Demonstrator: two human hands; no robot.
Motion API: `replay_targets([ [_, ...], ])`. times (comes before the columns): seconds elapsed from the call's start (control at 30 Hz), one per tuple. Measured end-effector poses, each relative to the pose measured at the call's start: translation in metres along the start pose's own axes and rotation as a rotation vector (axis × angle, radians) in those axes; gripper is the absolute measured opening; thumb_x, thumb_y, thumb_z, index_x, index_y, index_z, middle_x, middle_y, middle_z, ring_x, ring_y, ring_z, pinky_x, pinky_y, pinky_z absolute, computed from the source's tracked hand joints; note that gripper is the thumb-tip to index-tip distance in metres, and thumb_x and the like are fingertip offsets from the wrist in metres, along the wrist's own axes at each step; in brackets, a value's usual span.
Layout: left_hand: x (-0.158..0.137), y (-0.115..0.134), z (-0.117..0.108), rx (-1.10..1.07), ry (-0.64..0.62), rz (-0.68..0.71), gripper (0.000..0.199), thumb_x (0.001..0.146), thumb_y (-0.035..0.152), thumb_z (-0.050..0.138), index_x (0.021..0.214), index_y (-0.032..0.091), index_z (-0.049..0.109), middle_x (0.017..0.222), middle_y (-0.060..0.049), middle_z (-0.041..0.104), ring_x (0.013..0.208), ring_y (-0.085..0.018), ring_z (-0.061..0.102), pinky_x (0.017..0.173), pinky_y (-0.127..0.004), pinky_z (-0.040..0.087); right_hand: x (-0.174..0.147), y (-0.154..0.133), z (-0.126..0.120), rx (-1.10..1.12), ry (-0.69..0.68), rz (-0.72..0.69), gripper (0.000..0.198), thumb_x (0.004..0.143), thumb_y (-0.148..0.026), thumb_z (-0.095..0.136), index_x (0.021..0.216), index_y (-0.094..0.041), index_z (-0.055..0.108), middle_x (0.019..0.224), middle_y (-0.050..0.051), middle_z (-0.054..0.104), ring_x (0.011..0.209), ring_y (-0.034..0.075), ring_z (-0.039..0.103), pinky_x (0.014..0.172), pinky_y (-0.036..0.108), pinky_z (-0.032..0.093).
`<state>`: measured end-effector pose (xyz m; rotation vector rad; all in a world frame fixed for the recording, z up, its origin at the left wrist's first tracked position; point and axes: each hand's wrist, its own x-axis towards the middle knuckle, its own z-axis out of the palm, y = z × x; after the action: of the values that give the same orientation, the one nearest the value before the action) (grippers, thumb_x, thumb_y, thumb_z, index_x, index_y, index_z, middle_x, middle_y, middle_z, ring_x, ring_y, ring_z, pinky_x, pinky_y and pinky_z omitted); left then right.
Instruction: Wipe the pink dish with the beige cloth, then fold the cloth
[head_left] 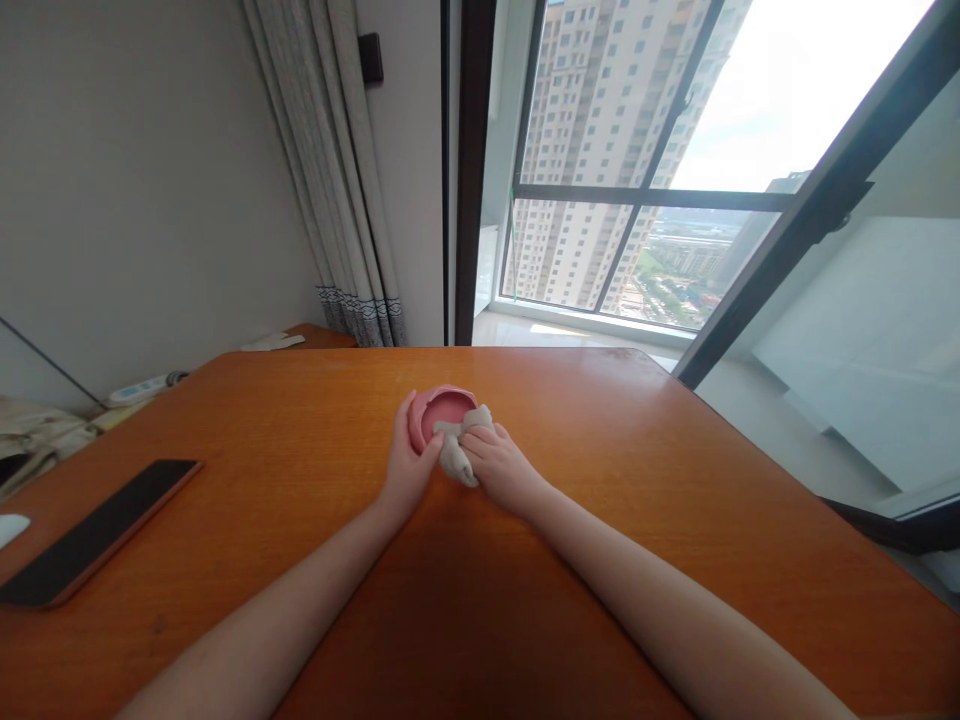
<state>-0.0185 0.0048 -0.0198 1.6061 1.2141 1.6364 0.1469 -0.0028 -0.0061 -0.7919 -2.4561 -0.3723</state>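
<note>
one pink bowl (444, 408) in left hand (409, 450), far from table's side edges (739, 442)

One view looks forward and down from the person's head, above the near side of the tabletop (570, 620), whose near edge falls below the frame. The left hand (409, 460) and right hand (501, 466) sit near mid-view, short of the far edge; past it the camera faces a curtain (322, 150) leftward and a window (637, 190) toward the far right corner.
</note>
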Motion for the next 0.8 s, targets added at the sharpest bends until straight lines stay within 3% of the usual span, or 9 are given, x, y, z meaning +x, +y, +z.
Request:
replay_targets([
  [0.13,0.012,0.002,-0.011,-0.018,-0.061,-0.012,0.059,0.070,0.013,0.050,0.128,0.019,0.043,0.137,-0.008,0.043,0.128,-0.022,0.038,0.111,-0.038,0.025,0.002,0.008,-0.009,-0.034,-0.009,-0.080,0.017,0.092,-0.018,0.041,0.091,-0.017,0.057,0.088,0.005,0.059,0.086,0.017,0.047,0.073,0.031,0.032],
  [0.27,0.015,0.005,-0.011,-0.016,-0.155,0.033,0.065,0.067,0.017,0.060,0.129,0.019,0.041,0.136,-0.009,0.044,0.128,-0.025,0.038,0.109,-0.041,0.028,0.002,0.020,-0.014,-0.103,-0.029,-0.106,0.019,0.094,-0.021,0.040,0.092,-0.018,0.059,0.089,0.004,0.060,0.088,0.017,0.047,0.072,0.032,0.032],
  [0.43,-0.005,0.000,0.011,-0.176,0.011,-0.104,0.071,0.078,0.030,0.057,0.138,0.025,0.021,0.138,-0.009,0.040,0.125,-0.021,0.042,0.104,-0.038,0.036,-0.001,0.013,-0.003,-0.136,-0.013,-0.013,0.016,0.089,-0.017,0.047,0.080,-0.017,0.060,0.078,0.004,0.059,0.081,0.018,0.046,0.068,0.033,0.032],
  [0.5,-0.009,-0.005,0.016,-0.165,0.045,-0.120,0.068,0.077,0.030,0.060,0.136,0.027,0.026,0.142,-0.007,0.034,0.129,-0.020,0.037,0.107,-0.036,0.031,-0.001,0.006,0.000,-0.125,-0.007,0.029,0.013,0.088,-0.017,0.049,0.083,-0.017,0.060,0.079,0.005,0.059,0.081,0.019,0.046,0.069,0.034,0.033],
  [0.6,-0.005,-0.011,0.011,-0.149,0.063,-0.171,0.055,0.078,0.029,0.056,0.129,0.024,0.037,0.138,-0.007,0.040,0.127,-0.021,0.039,0.108,-0.036,0.029,0.001,-0.004,-0.003,-0.121,0.006,0.043,0.014,0.089,-0.016,0.046,0.090,-0.018,0.060,0.087,0.005,0.061,0.087,0.018,0.048,0.082,0.038,0.034],
  [0.7,0.004,-0.012,0.001,-0.125,0.078,-0.159,0.050,0.077,0.024,0.053,0.126,0.022,0.041,0.136,-0.007,0.043,0.128,-0.020,0.038,0.109,-0.034,0.027,0.004,-0.012,-0.009,-0.159,0.083,0.020,0.022,0.092,-0.014,0.039,0.102,-0.019,0.058,0.097,0.005,0.062,0.104,0.020,0.046,0.101,0.046,0.022],
  [0.8,0.008,-0.012,-0.002,-0.103,0.086,-0.131,0.052,0.075,0.019,0.052,0.126,0.021,0.042,0.135,-0.007,0.044,0.128,-0.020,0.038,0.110,-0.034,0.026,0.007,-0.015,-0.008,-0.139,0.086,-0.014,0.024,0.092,-0.013,0.037,0.105,-0.017,0.056,0.100,0.007,0.062,0.104,0.020,0.047,0.102,0.042,0.025],
])
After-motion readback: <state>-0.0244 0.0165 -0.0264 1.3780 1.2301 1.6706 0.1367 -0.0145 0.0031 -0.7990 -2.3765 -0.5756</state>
